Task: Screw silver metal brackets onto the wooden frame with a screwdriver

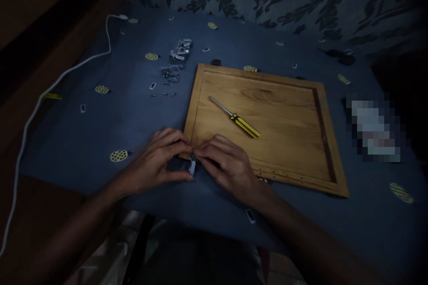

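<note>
A small metal hinge (192, 165) sits at the near left corner of a framed wooden panel (267, 120), partly hidden by fingers. My left hand (155, 158) grips this hinge between thumb and fingertips. On its other side my right hand (227, 164) is closed, fingertips pinched together at the hinge's upper end; whatever lies between them is too small to make out. A screwdriver (245, 125) with a yellow and black handle rests on the panel, its shaft pointing to the far left. Several small holes line the panel's near edge.
Beyond my left hand lie several small screws (165, 94), looped metal pieces (172, 73) and a pile of metal hinges (181, 50). A white cable (72, 69) runs down the left side. Dark-handled scissors (343, 55) lie at the far right, with a blurred-out item (374, 129) nearer.
</note>
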